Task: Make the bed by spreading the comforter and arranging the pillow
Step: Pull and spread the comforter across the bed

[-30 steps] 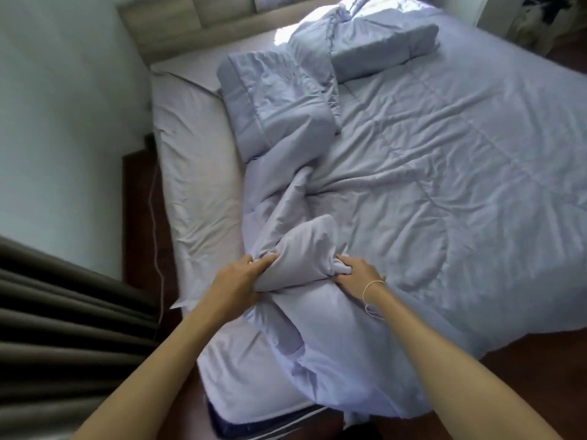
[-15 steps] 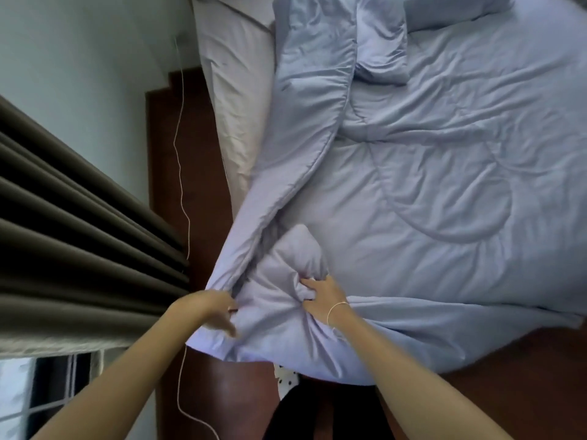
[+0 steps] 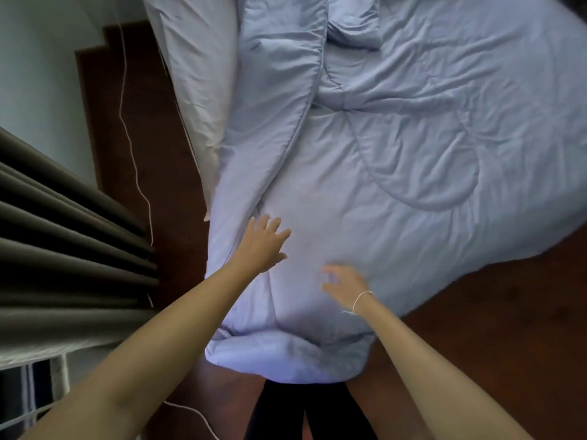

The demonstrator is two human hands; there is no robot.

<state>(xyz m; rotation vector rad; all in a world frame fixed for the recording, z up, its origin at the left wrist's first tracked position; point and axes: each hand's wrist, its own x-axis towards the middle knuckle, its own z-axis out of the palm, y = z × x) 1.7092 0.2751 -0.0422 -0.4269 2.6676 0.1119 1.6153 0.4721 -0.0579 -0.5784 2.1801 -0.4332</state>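
blue comforter (image 3: 397, 173) lay over the bed w/ its near corner hanging off the end, left hand (image 3: 262, 246) flat & open on it, right hand (image 3: 344, 285) loose, holding nothing, so best to smooth outward w/ both palms, slowly.

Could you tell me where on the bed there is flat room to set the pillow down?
The smoothest patch is the wide quilted stretch of comforter right of the long folded flap. The bare sheet strip left of the flap is narrow. The near corner is crowded: left hand and right hand over it.
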